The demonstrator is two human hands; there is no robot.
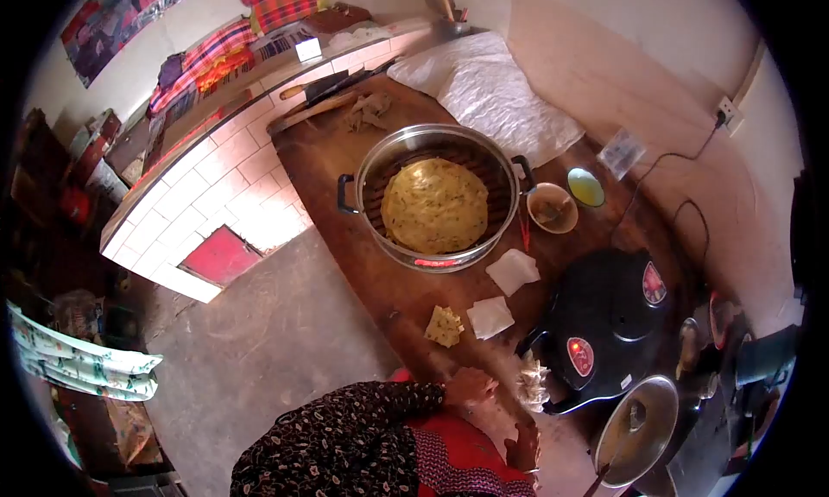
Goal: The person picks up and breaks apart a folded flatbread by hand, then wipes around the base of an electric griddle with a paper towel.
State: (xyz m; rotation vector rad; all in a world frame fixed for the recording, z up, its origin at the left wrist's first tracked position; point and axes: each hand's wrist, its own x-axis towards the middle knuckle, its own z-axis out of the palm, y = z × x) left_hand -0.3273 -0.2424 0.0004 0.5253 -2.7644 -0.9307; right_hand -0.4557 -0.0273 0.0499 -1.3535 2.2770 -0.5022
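My left hand [471, 386], below a black patterned sleeve, is near the table's front edge with fingers loosely bent and nothing visible in them. My right hand [522, 449] is lower, beside my red clothing, partly in shadow, its fingers apart. Close to both hands, a crumpled pale wrapper or cloth [533, 385] lies against the black electric griddle [604, 324]. Beyond my left hand are a small piece of flatbread [444, 326] and two white paper squares, one nearer [490, 317] and one farther [513, 272]. A round speckled flatbread [435, 205] rests in the steel steamer pot [401, 253].
A bowl [553, 208] and a green-lined dish [586, 187] stand right of the pot. White plastic sheeting [496, 87], a rolling pin [315, 111] and a cleaver [328, 84] lie at the back. A metal basin [637, 430] holds a ladle. A cord runs to the wall socket [730, 113].
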